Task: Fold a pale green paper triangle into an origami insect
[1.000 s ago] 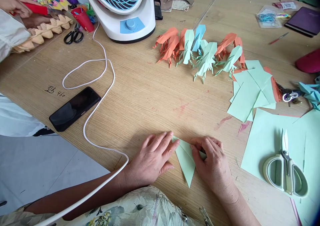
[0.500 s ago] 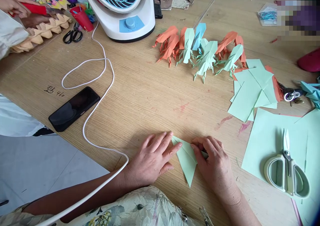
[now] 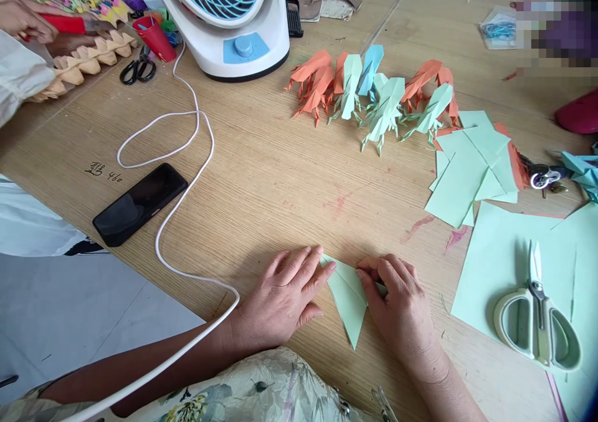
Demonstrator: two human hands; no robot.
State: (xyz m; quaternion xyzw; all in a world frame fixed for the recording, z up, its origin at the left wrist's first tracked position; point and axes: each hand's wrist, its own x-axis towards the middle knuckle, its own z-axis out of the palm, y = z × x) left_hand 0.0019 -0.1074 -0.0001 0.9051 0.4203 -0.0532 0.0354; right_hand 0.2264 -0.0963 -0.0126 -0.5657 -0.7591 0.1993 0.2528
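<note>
Both hands flat, no true grip closed: left hand lies palm-down with fingers spread, fingertips pinning the left edge of the folded green paper; right hand curls loosely over its right corner, fingertips pressing down on a fold rather than pinching, though what lies under the knuckles cannot be told. Paper sits on the desk close in at 6 o'clock, a narrow triangle with its point toward the person's body; held flat from both sides, likely so the crease stays sharp and the sheet does not slide on the smooth wood. Finished paper insects, orange, green and blue, lined up at 12 o'clock, well clear of the working patch. Stack of cut green squares at 2 o'clock, near the right hand's reach. Green-handled scissors lying on a large green sheet at 3 o'clock, blades shut. Black phone at 10 o'clock, white cable looping past it from the fan at 11 o'clock. Another person's hand at far 10 o'clock, beside tan folded paper and small black scissors.
</note>
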